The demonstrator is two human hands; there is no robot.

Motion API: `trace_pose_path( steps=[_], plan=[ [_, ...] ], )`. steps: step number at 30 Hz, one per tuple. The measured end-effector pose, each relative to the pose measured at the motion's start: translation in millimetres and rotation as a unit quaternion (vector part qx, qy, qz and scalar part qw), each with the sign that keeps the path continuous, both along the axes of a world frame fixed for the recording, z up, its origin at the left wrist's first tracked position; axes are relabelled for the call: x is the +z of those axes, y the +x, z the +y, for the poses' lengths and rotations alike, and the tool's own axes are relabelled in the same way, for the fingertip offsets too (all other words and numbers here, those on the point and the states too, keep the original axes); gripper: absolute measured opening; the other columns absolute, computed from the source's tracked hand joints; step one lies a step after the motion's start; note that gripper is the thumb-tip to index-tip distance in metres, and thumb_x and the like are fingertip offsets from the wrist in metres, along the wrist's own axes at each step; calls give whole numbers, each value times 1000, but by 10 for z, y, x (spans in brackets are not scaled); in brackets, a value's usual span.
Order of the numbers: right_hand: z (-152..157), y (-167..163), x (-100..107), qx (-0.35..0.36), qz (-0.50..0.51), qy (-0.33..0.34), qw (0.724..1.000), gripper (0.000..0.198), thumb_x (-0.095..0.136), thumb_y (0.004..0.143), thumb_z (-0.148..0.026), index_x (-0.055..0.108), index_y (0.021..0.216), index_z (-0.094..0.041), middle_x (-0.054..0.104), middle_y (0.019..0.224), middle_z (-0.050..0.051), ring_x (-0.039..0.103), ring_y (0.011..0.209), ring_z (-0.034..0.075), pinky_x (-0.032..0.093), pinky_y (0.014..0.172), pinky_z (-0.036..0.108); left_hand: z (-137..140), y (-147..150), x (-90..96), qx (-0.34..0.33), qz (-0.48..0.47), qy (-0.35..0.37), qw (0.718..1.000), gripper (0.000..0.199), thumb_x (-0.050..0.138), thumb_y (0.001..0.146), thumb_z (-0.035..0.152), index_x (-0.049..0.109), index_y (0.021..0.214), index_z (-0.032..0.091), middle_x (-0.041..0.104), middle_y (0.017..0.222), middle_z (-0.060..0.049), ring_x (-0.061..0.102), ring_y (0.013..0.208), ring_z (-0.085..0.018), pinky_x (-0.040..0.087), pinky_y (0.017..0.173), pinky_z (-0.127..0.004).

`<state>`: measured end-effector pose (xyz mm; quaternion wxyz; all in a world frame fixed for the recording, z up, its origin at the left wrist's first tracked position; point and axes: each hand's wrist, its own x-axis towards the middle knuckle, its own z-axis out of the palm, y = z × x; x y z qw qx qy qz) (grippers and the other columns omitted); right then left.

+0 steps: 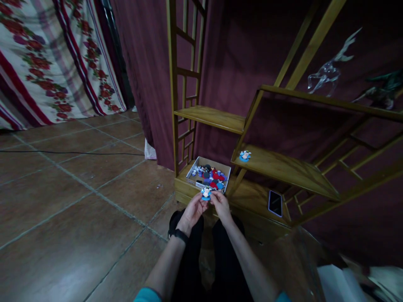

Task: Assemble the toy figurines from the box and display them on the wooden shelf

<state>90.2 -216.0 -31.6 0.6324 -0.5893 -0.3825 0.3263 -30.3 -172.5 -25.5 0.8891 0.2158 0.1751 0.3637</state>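
A small figure (206,193) with a blue base is held up in front of the box, off any surface, between the left hand (192,211) and the right hand (221,204). The grip of each is a light pinch, fingertips closed on either side of the figure. A similar figure (244,156) stands at the left end of the middle shelf (283,168); the rest of that shelf carries nothing visible. The open box (217,164), on the lower shelf (252,197), holds a jumble of toys (209,175), too mixed to count. With one out on the shelf, one in hand and many in the box, the work looks barely begun.
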Motion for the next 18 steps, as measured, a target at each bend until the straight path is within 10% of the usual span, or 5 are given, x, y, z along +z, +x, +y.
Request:
trace_pose_path(
  steps=[18],
  plan=[
    [-31,-35,87,-12,91,-4,996,38,66,65,-50,67,88,-20,69,89,4,64,75,19,54,65,31,-23,33,-41,5,24,36,999,23,68,73,16,58,93,15,66,76,-3,60,61,-9,48,61,-22]
  ],
)
